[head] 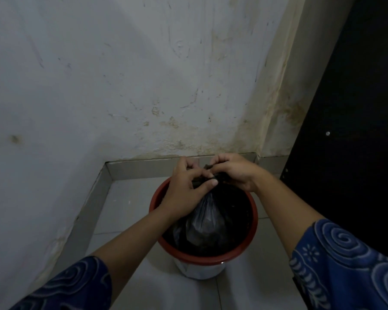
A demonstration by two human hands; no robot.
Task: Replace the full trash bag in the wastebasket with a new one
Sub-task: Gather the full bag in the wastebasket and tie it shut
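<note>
Blue patterned sleeves [345, 260] frame my view; above the red-rimmed wastebasket [202, 258], I see left hand [184, 190] and right hand [236, 172] both pinching the gathered neck of the black trash bag [207, 220].

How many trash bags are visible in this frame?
1. The black trash bag sits inside the red-rimmed wastebasket, its gathered top pinched between the left hand and the right hand. No second bag shows; one could lie hidden inside the basket or out of frame.
</note>
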